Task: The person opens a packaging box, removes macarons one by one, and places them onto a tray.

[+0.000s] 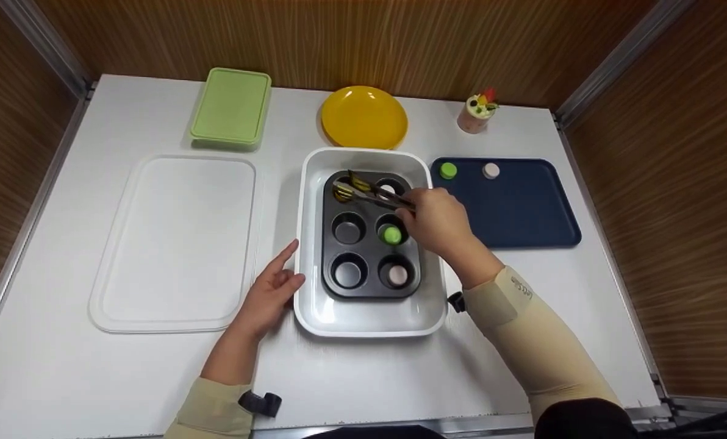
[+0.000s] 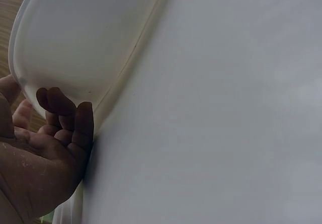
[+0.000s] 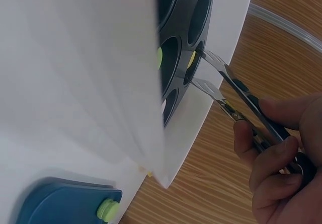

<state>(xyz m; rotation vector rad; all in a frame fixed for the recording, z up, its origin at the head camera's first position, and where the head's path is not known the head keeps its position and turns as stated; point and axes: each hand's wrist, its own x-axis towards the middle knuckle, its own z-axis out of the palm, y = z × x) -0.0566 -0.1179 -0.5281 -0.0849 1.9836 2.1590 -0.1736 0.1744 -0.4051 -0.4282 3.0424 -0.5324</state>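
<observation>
My right hand [image 1: 440,219] grips a pair of metal tongs [image 3: 241,100] with dark handles. The tongs' tips are spread apart at the far left cup of a dark muffin tin [image 1: 372,291], on either side of a yellow piece [image 3: 191,59] in that cup. The tin's right column holds a white piece [image 1: 387,191], a green piece [image 1: 391,235] and a pale pink piece [image 1: 397,275]. The tin lies inside a deep white tub [image 1: 369,333]. Against the tub's left wall rests my left hand [image 1: 270,299], fingers loosely bent, thumb at the rim.
A navy tray [image 1: 522,204] on the right carries a green round piece [image 1: 448,170] and a pale pink one [image 1: 491,171]. Along the back stand a green lidded box [image 1: 232,107], a yellow plate [image 1: 364,116] and a dessert cup [image 1: 474,116]. A translucent lid [image 1: 180,238] lies left.
</observation>
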